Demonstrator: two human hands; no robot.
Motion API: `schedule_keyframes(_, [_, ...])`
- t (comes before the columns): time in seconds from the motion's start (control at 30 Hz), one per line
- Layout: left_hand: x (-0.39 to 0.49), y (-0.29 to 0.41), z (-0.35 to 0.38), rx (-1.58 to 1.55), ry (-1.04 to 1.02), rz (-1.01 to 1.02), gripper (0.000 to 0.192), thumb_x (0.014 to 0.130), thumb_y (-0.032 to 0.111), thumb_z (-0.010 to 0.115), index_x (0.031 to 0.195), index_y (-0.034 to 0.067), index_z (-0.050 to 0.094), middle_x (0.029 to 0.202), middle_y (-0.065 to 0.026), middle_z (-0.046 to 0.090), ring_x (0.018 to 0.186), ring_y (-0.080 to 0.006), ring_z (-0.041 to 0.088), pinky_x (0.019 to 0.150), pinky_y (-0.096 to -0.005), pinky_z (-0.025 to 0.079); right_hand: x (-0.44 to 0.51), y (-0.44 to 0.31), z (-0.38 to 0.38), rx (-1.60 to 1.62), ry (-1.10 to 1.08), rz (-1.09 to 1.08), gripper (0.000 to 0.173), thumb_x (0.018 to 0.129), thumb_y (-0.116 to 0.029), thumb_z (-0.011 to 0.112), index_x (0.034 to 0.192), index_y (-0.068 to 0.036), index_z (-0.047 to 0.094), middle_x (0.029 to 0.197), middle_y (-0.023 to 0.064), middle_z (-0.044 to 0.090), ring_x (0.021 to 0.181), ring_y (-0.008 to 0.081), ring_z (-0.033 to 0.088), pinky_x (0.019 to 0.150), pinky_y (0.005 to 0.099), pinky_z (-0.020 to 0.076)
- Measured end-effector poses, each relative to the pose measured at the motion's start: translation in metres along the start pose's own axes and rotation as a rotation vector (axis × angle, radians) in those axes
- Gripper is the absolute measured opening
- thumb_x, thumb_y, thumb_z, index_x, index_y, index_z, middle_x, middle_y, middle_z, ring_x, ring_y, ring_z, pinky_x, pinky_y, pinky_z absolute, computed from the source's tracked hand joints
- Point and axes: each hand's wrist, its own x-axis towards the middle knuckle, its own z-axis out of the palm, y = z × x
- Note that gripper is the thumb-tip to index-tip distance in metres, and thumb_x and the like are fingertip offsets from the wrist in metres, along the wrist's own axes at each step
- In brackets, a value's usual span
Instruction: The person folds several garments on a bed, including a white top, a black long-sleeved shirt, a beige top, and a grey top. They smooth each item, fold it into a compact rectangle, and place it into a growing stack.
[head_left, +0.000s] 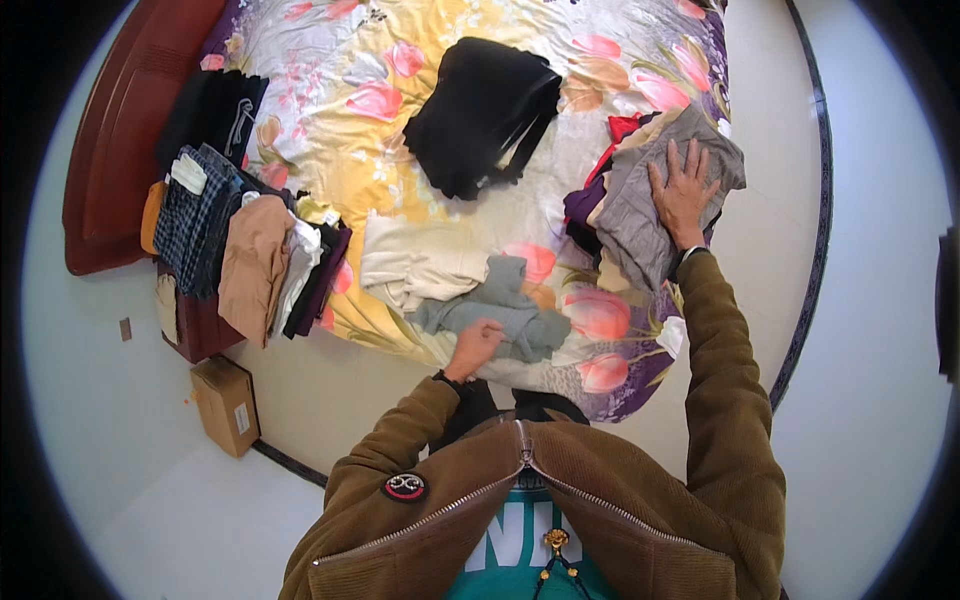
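My right hand (684, 191) lies flat, fingers spread, on a grey garment (634, 202) at the top of a clothes pile on the bed's right side. Red, purple and cream cloth (585, 202) shows beneath that garment's left edge. Close to the bed's front edge, my left hand (477, 347) is over a crumpled grey-green garment (517, 322), its fingers curled. Whether they pinch the fabric is unclear. Just behind lies a cream garment (420, 259), partly overlapped by the grey-green one.
A stack of black clothes (480, 112) sits mid-bed on the floral bedsheet (322, 172). Several folded garments (255, 255) line the left side by the dark red headboard (135, 127). A cardboard box (225, 401) stands on the floor at lower left.
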Motion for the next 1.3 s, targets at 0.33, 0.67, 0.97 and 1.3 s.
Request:
schedule_keyframes(0.33, [-0.017,-0.038,-0.104,0.180,0.239,0.098,0.019,0.085,0.012,0.062,0.101,0.001,0.062,0.084,-0.0102,0.067,0.077,-0.0179,0.065,0.070,-0.0302,0.051,-0.023,-0.062,-0.097,0.543,0.266,-0.225,0.029,0.086,-0.012,0.062,0.114,-0.002,0.059,0.115,0.0163,0.061,0.106,0.0336,0.058,0.094,0.0416,0.0419])
schedule_keyframes(0.67, [0.013,0.025,-0.171,0.614,0.486,0.561,0.038,0.075,0.010,0.067,0.111,0.002,0.057,0.106,-0.0163,0.058,0.101,-0.0314,0.056,0.088,-0.0406,0.044,-0.245,-0.216,-0.015,0.939,-0.534,-0.007,0.027,0.081,-0.013,0.062,0.106,-0.003,0.059,0.099,0.0172,0.061,0.096,0.0330,0.057,0.086,0.0429,0.0448])
schedule_keyframes(0.97, [0.059,0.056,-0.119,0.992,0.101,0.522,0.059,0.065,0.014,0.073,0.121,0.014,0.055,0.132,-0.0121,0.045,0.126,-0.0336,0.039,0.098,-0.0504,0.034,-0.267,-0.278,-0.005,0.415,-0.814,0.394,0.086,0.062,-0.029,0.077,0.135,-0.006,0.036,0.115,0.0254,0.056,0.105,0.0437,0.054,0.089,0.0461,0.0456])
schedule_keyframes(1.3, [0.121,0.123,-0.267,0.491,0.775,0.354,0.044,0.084,0.022,0.061,0.116,-0.005,0.049,0.099,-0.0267,0.062,0.095,-0.0408,0.060,0.083,-0.0436,0.047,-0.280,-0.220,-0.067,0.819,-0.912,0.548,0.075,0.060,-0.024,0.073,0.128,-0.001,0.052,0.109,0.0221,0.065,0.100,0.0327,0.064,0.089,0.0384,0.0490])
